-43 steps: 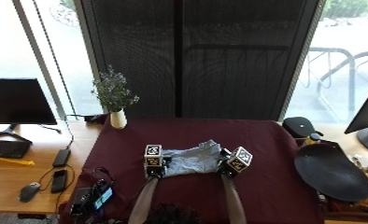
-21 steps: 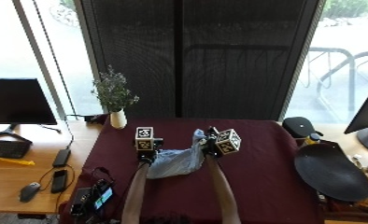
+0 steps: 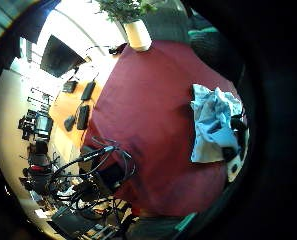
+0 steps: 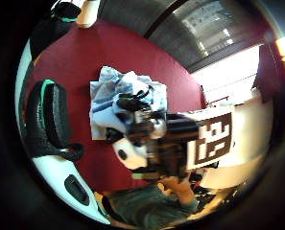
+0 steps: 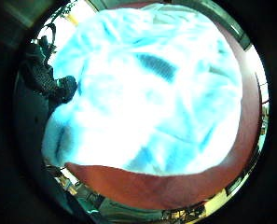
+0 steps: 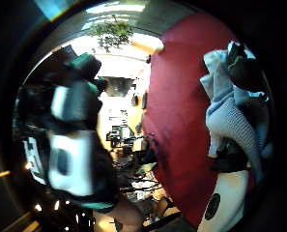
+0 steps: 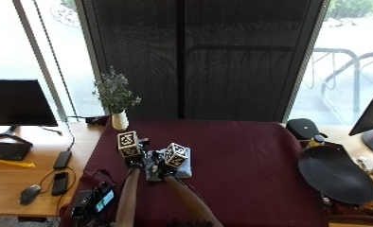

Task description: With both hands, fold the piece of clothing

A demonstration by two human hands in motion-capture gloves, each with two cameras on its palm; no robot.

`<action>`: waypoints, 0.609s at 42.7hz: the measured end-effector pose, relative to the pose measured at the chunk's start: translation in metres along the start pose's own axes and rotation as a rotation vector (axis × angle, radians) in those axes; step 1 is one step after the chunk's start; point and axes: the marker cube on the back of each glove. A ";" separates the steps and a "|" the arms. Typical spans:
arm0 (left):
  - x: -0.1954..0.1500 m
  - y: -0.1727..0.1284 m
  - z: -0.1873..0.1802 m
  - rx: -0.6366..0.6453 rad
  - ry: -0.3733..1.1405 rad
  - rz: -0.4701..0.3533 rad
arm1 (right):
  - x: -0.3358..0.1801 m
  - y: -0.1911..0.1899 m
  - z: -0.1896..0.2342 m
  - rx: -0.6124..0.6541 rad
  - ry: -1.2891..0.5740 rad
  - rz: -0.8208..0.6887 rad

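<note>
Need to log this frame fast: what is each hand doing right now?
Left hand: cannot be told; fingers hidden.
Right hand: grips the light blue garment, fingers curled on the cloth.

Outside view high behind the person, palm views close over the garment [image 7: 167,169], sharing maroon table [image 7: 249,156]

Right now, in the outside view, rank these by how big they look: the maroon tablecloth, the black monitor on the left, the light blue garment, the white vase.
1. Maroon tablecloth
2. Black monitor
3. Light blue garment, mostly covered by both hands, so only its visible part counts
4. White vase, close to the garment's visible part
</note>
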 end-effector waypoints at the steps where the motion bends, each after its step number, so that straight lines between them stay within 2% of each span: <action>1: -0.001 0.001 0.000 -0.004 0.002 -0.001 | 0.000 0.000 0.005 0.004 0.003 -0.026; 7: -0.001 -0.001 0.009 -0.020 0.021 0.008 | -0.006 0.002 0.016 -0.139 -0.133 -0.279; 10: 0.001 -0.004 0.016 -0.024 0.024 0.019 | -0.002 0.006 0.001 -0.274 -0.138 -0.367; 12: 0.004 -0.003 0.016 -0.022 0.025 0.018 | 0.005 0.010 -0.018 -0.312 -0.102 -0.366; 16: 0.011 0.004 0.007 -0.038 0.018 0.012 | 0.022 0.015 -0.072 -0.247 0.086 -0.295; 22: 0.030 0.012 0.010 -0.152 0.013 0.114 | 0.062 0.018 -0.167 -0.045 0.662 -0.107; 26: 0.039 0.024 0.011 -0.207 -0.046 0.153 | 0.104 0.003 -0.198 0.057 0.806 0.025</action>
